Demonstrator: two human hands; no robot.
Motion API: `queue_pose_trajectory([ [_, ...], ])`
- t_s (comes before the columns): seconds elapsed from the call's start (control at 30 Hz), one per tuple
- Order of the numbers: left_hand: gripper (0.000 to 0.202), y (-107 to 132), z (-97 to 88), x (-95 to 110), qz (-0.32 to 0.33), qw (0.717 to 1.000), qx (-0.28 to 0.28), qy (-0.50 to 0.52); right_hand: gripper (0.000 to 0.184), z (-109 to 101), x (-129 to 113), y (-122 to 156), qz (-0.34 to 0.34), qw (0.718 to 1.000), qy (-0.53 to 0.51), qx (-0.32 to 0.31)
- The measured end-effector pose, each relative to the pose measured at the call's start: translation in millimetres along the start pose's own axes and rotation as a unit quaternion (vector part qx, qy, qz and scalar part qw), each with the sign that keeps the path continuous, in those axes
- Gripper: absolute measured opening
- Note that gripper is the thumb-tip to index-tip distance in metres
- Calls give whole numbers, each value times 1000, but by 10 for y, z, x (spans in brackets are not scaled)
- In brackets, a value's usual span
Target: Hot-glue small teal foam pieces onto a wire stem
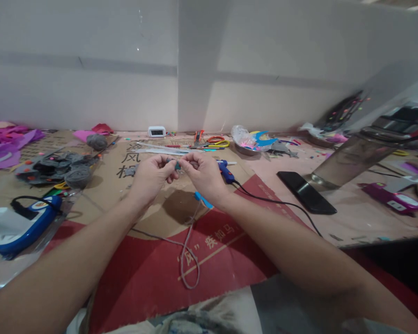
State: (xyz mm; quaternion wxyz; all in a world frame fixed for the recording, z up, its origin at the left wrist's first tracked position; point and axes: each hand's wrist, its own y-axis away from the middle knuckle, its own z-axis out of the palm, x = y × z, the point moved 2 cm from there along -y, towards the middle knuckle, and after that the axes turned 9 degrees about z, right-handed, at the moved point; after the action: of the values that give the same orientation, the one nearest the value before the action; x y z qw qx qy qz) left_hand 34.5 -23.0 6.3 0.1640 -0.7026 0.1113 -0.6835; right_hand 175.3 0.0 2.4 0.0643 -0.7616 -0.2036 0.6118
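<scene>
Nearest the camera, a thin grey cord [190, 273] lies in a slack loop on the red-and-tan printed cardboard sheet [237, 250] that covers the counter [355, 218]. One strand climbs toward the hands, so it seems to hang from what they hold. Above it both forearms reach in and meet. The left hand [150, 177] and the right hand [205, 176] are raised just off the cardboard, knuckles up, each grip closed to a fingertip pinch on a small teal-green piece [177, 165] between them. Pinching it from both sides, I judge, steadies so small a thing in plain sight. A bright blue scrap [202, 199] lies under the right wrist. Just beyond the right hand a blue hot-glue gun [226, 171] rests on the cardboard, close enough to reach, and its black cable [275, 202] trails rightward past a flat black phone [306, 192]. To the left sit a blue-and-white plastic device [21, 225] and grey yarn balls [78, 176]. Farthest off, along the white wall [90, 69], are a small white digital clock [156, 131], yellow-handled scissors [218, 143] and a metal bowl [245, 149] holding crumpled clear plastic.
</scene>
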Motion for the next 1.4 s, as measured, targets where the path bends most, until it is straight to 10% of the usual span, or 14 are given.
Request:
queue_pose_trajectory([
  [0.47, 18, -40, -82, 56, -43, 997, -61, 20, 14, -122, 15, -23, -13, 998, 54, 20],
  [1.13, 13, -25, -87, 247, 191, 915, -133, -330, 10, -85, -42, 48, -64, 957, 281, -13],
  [1.4, 8, 8, -85, 196, 55, 981, -63, -174, 18, -162, -99, 21, -73, 977, 197, -37],
])
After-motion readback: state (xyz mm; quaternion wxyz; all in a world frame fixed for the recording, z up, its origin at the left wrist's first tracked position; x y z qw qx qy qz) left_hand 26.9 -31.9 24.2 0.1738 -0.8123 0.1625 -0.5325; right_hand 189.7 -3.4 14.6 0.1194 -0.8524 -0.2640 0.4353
